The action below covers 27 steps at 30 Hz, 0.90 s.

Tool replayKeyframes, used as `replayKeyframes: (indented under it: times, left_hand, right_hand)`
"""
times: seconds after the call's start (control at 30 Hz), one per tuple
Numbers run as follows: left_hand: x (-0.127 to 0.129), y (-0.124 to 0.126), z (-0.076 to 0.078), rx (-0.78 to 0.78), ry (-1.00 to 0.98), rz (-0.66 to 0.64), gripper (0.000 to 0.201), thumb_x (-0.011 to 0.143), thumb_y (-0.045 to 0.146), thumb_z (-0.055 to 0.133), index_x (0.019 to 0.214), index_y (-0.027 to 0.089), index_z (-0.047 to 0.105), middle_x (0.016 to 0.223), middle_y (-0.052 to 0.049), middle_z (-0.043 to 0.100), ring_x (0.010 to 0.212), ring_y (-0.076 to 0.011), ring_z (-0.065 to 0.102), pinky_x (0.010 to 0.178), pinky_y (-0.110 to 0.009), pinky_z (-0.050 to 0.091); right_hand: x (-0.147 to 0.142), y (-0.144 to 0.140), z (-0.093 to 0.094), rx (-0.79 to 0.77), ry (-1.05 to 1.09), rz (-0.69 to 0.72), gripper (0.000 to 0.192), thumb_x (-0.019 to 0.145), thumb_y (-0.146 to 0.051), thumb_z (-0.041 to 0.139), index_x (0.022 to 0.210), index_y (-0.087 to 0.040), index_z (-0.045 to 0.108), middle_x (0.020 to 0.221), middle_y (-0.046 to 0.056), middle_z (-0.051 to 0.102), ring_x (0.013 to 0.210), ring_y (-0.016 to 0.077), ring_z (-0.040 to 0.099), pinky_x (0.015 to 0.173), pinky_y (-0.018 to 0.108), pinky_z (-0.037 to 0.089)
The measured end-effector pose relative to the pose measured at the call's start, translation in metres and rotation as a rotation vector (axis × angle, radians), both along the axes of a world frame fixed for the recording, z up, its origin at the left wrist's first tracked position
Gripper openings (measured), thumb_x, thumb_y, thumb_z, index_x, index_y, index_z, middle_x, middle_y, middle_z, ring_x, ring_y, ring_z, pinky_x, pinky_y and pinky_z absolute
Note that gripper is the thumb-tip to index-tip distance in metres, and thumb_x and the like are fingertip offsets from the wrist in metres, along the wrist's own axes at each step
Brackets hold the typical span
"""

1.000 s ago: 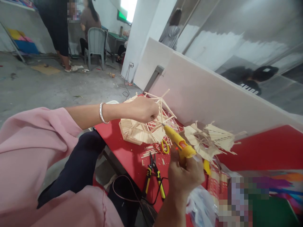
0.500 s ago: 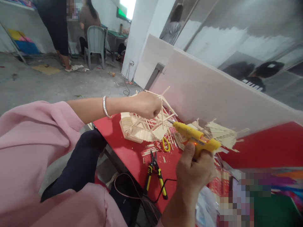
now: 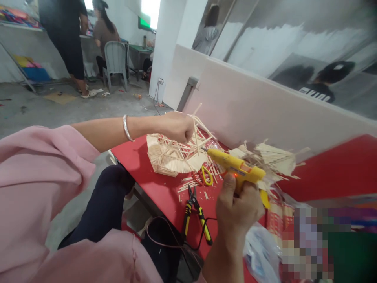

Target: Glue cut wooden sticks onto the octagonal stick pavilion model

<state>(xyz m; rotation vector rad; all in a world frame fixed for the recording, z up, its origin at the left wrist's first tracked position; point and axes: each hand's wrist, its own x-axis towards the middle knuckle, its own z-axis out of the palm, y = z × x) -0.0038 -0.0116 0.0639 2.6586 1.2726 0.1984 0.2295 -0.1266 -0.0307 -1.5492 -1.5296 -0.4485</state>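
My left hand [image 3: 180, 126], closed with its back to me, holds a frame of thin wooden sticks [image 3: 198, 135] above the table. Its fingertips are hidden. In my right hand [image 3: 240, 208] is a yellow hot glue gun [image 3: 235, 163] with a small orange light lit. The gun's nozzle points left at the lower sticks of the frame; whether it touches them I cannot tell. Below my left hand sits a many-sided model built of wooden sticks [image 3: 165, 155]. Loose sticks [image 3: 188, 184] lie in front of it, beside scissors with a yellow and red handle [image 3: 207, 175].
Black and yellow cutters [image 3: 194, 212] lie on the red table [image 3: 159, 192] near its front edge. Another stick piece [image 3: 273, 155] lies at the right by a white board [image 3: 259, 110]. A plastic bag [image 3: 262, 251] and a cable are close to my right arm. Several people are in the background.
The view has shifted slightly. The glue gun's nozzle and the stick frame are closer together in the picture. Both hands keep their hold.
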Motion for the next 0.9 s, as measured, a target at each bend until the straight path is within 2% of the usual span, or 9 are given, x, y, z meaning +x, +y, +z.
replayKeyframes:
  times: [0.27,0.53,0.9]
  left_hand:
    - [-0.008,0.002,0.001,-0.21,-0.093,-0.073,0.02,0.074,0.021,0.061,0.083,0.019,0.079,0.069,-0.002,0.071,0.061,-0.0109,0.054,0.06,-0.026,0.032]
    - [0.0,-0.006,0.008,-0.13,-0.108,0.012,0.018,0.074,0.024,0.064,0.083,0.019,0.079,0.07,-0.002,0.073,0.06,-0.0095,0.054,0.058,-0.025,0.03]
    - [0.004,-0.008,0.008,-0.181,-0.101,0.038,0.02,0.073,0.021,0.062,0.082,0.017,0.079,0.069,-0.003,0.072,0.06,-0.0105,0.055,0.058,-0.026,0.033]
  right_hand:
    - [0.001,-0.005,0.002,-0.022,0.034,0.071,0.041,0.095,-0.055,0.045,0.072,-0.021,0.052,0.064,0.001,0.05,0.059,0.0155,0.047,0.056,0.028,0.03]
    - [0.004,-0.006,-0.004,-0.012,0.045,0.075,0.041,0.095,-0.054,0.046,0.075,-0.02,0.056,0.065,0.002,0.051,0.06,0.0162,0.05,0.056,0.028,0.032]
    - [0.007,-0.007,-0.01,-0.018,0.056,0.09,0.04,0.095,-0.053,0.047,0.075,-0.02,0.057,0.065,0.002,0.052,0.06,0.0158,0.05,0.056,0.027,0.031]
